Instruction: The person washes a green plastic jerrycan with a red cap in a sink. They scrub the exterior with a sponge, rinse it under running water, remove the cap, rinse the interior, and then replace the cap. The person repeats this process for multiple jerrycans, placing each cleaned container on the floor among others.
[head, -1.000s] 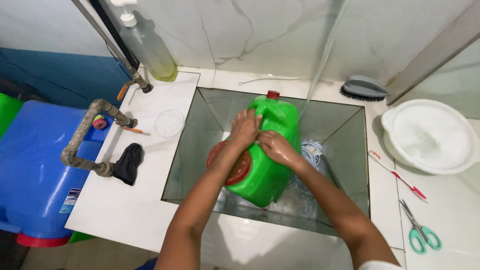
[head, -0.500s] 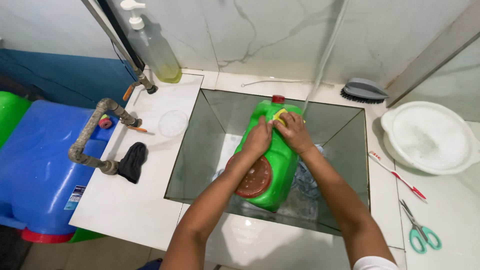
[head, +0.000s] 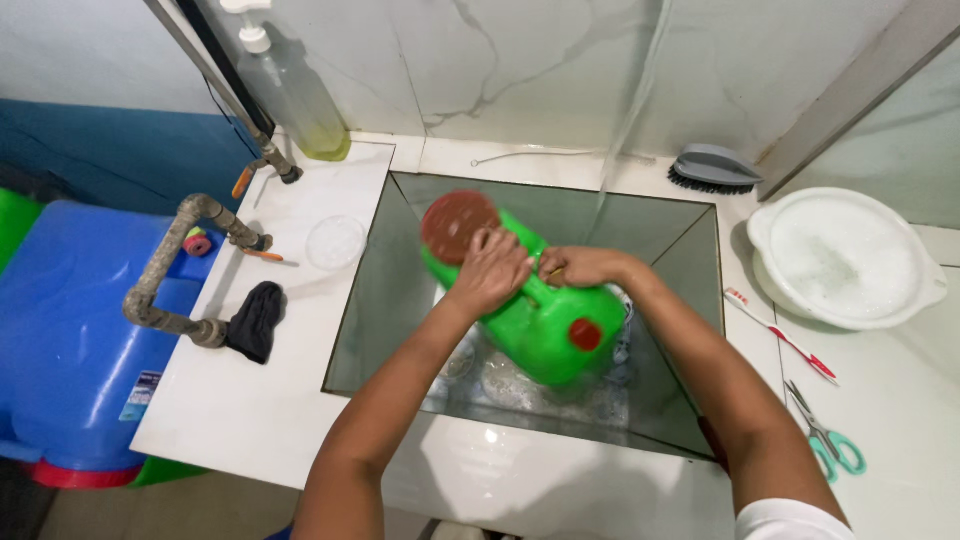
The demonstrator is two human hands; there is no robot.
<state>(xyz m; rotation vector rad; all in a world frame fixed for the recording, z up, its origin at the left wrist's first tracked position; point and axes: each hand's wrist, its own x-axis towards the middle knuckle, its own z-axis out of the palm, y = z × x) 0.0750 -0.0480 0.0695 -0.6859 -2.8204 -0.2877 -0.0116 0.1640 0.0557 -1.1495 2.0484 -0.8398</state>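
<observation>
A green plastic jerrycan (head: 545,320) lies on its side inside the tiled sink basin (head: 385,300). It has a large round red lid (head: 458,224) at its far left end and a small red cap (head: 584,333) facing me. My left hand (head: 492,270) presses on the can's top just below the big lid. My right hand (head: 578,266) grips the can's top edge beside it, with a bit of yellow showing under the fingers.
A white bowl of soapy water (head: 845,260), a grey brush (head: 712,167), a toothbrush (head: 780,335) and teal scissors (head: 830,440) sit right of the sink. A pump bottle (head: 290,95), clear lid (head: 335,242), black cloth (head: 255,320), pipe (head: 165,275) and blue barrel (head: 60,330) are at left.
The jerrycan has been turned around in the sink: the big red lid swung from near me to the far left, and both hands shifted along its top.
</observation>
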